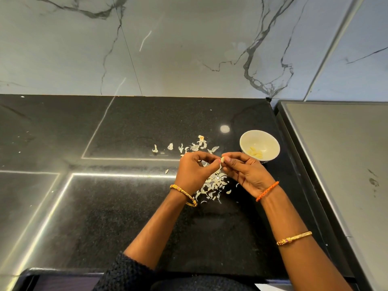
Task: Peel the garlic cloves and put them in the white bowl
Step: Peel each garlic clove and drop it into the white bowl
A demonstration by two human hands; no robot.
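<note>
While papery skins (212,185) litter the black surface (126,206), both hands pinch one garlic clove (223,159) upright between fingertips; left hand (194,170), right hand (244,172); white bowl (259,145) just beyond holds peeled cloves (255,153).

A black speckled stone counter (117,206) fills the lower half of the view, its polished top mirroring bright straight strips of light that cross in rectangular outlines, plus one small round glare spot (224,128) toward the back. Behind it rises a grey marble wall (178,43) with dark branching veins and a thin vertical seam between slabs. At the right, just beside the counter, stands a dark grey flat-topped unit (344,156) with a few smudges on its surface.
</note>
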